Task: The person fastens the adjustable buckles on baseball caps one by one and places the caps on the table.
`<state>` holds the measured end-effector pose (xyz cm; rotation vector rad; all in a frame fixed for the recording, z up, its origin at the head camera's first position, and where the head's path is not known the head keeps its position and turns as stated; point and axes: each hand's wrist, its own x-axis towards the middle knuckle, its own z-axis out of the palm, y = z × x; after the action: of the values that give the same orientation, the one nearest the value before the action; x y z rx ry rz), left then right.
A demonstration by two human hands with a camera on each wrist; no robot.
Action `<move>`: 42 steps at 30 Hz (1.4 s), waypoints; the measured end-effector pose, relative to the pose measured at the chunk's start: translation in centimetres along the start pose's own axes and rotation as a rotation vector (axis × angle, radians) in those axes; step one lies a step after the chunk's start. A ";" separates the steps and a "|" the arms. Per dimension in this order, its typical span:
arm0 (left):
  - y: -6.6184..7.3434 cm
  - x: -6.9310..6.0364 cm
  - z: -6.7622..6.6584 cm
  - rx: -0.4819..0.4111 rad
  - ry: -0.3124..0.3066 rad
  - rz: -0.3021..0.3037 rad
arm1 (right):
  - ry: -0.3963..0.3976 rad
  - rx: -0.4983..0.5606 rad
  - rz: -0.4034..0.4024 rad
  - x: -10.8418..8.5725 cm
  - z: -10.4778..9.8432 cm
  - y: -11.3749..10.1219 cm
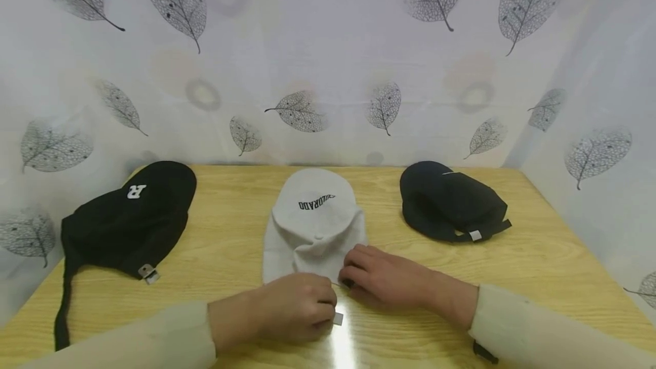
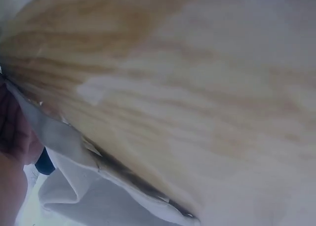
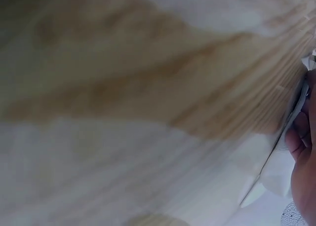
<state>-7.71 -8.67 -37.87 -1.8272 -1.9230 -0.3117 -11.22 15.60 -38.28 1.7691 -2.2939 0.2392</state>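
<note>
A light grey cap (image 1: 316,204) with dark lettering lies at the centre in the head view, brim toward the wall. The left hand (image 1: 299,306) is at its near edge, fingers curled around the strap end, where a small grey tag (image 1: 338,319) shows. At the cap's near right edge the right hand (image 1: 384,278) pinches the fabric with curled fingers. In the left wrist view the cap's edge (image 2: 74,147) runs down from the left hand (image 2: 15,127). The right wrist view shows the right hand (image 3: 301,132) at the cap's edge.
A black cap (image 1: 128,221) with a white letter lies at the left, its strap hanging toward the near edge. Another black cap (image 1: 451,204) lies at the back right. Behind the wooden table (image 1: 430,335) hangs a leaf-patterned curtain (image 1: 338,61). A dark strap piece (image 1: 484,352) shows under the right sleeve.
</note>
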 end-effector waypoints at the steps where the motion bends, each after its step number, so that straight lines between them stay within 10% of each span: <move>1: 0.0 0.1 0.1 0.000 0.002 -0.006 | -0.002 -0.003 0.002 0.0 0.0 0.0; 17: 1.7 2.6 0.2 -0.031 -0.109 -0.351 | 0.017 -0.060 -0.067 -0.2 0.4 0.5; 27: 0.2 3.2 -2.1 -0.027 -0.233 -0.068 | -0.001 -0.085 -0.073 0.0 0.5 0.5; 30: -0.1 2.5 -3.0 -0.266 -0.141 -0.221 | 0.001 -0.097 -0.076 0.1 0.5 0.5; 36: 0.7 0.7 -2.7 -1.127 0.222 -0.702 | -0.012 -0.114 -0.074 0.0 0.4 0.7; 39: 1.1 -0.1 -1.9 -1.226 0.230 -0.778 | -0.017 -0.116 -0.069 0.0 0.5 0.7; 42: 1.0 -0.9 -1.2 -1.059 0.168 -0.690 | -0.023 -0.116 -0.058 0.0 0.5 0.6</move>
<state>-6.54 -9.90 -37.37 -1.4180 -2.3987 -1.9273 -11.79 15.61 -38.79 1.7860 -2.2196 0.0746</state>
